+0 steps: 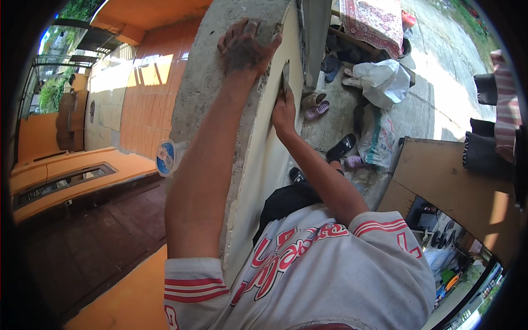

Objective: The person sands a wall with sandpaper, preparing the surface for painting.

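Observation:
My left hand (pixel 246 51) lies with spread fingers on the rough top of a concrete wall (pixel 194 88), its thumb reaching the edge. Dark smudges cover the back of this hand. Lower down on the side face, my right hand (pixel 284 113) grips a thin, flat metal blade, likely a putty knife (pixel 286 75). The blade is close along the cream-coated side face (pixel 258 165); whether it touches is hard to tell. Its handle is hidden in my fingers.
A plastic container (pixel 166 158) with a blue label sits by the wall's left edge. On the right are a white plastic bag (pixel 385 82), a woven sack (pixel 377 138), purple clogs (pixel 317 110), a patterned rug (pixel 373 24) and a brown board (pixel 433 169). Orange walls (pixel 37 134) stand left.

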Tool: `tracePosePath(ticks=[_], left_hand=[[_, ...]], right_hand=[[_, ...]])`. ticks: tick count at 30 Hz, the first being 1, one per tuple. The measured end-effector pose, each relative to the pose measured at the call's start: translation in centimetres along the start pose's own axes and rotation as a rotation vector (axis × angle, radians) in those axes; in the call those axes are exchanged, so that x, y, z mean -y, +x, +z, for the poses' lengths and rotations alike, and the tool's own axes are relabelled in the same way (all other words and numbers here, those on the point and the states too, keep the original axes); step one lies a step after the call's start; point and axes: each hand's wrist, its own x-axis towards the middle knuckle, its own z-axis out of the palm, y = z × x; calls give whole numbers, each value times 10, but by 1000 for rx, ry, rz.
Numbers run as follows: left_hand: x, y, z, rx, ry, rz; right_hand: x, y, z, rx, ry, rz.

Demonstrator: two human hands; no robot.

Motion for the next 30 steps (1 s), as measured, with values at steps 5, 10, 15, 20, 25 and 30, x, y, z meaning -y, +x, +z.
tracePosePath(ticks=[5, 10, 15, 20, 25, 30], left_hand=[[0, 1, 4, -23, 2, 25], [9, -3, 5, -27, 13, 23], [4, 0, 2, -40, -6, 27], [2, -1, -7, 24, -13, -35], [9, -6, -7, -23, 2, -29], [5, -10, -12, 17, -28, -68]], right_hand=[[-4, 22, -21, -36, -84, -21], [40, 6, -8, -35, -201, -87], [64, -2, 9, 25, -173, -615], [66, 31, 14, 66, -168, -565], [18, 86, 11, 96, -128, 58], [-103, 67, -13, 21, 211, 765]])
